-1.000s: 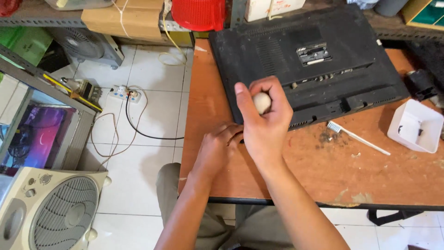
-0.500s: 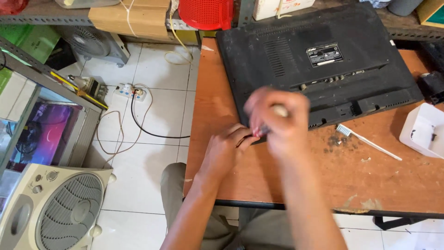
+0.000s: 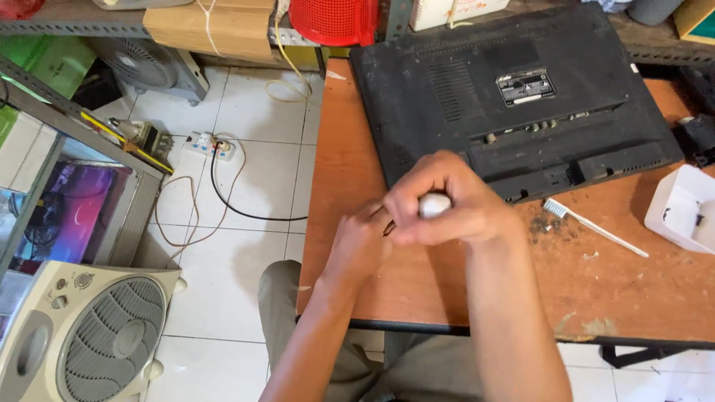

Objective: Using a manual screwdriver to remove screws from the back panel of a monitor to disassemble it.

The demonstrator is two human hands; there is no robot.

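Right hand (image 3: 447, 205) is fisted round a white handle (image 3: 434, 204), left hand (image 3: 361, 242) pinching something hidden underneath. One slip could gouge the table (image 3: 357, 149).

Right hand (image 3: 447, 205) grips a small white object (image 3: 434, 204); left hand (image 3: 361, 242) touches it. Both hover above the counter (image 3: 357, 149), near a black television back (image 3: 506, 97).
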